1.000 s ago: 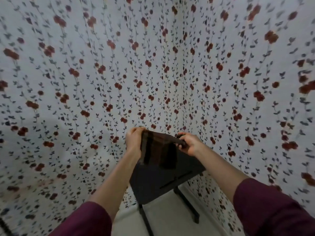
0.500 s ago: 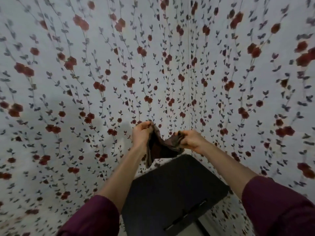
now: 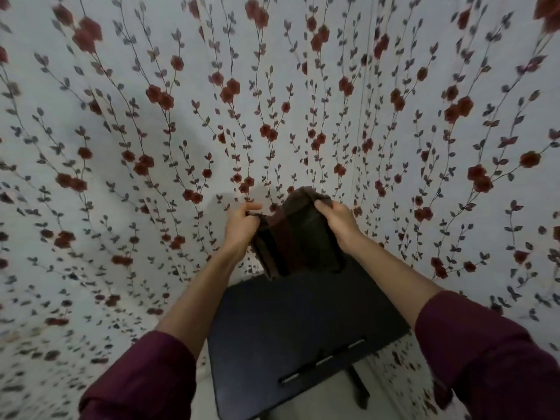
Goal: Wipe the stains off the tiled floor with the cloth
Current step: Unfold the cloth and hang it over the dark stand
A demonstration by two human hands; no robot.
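Both hands are clamped on the dark cloth (image 3: 298, 234), my left hand (image 3: 242, 227) pinching one corner and my right hand (image 3: 338, 221) the other, holding it up over the black tabletop (image 3: 303, 328). I judge I'm only readying it; next I must get down to the floor (image 3: 303, 403), mostly hidden, stains unseen

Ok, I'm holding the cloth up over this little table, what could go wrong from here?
Both hands, left hand and right hand, pinch only the top edge of the cloth, so it could slip onto the black table. Almost no floor shows, so you may miss stains.
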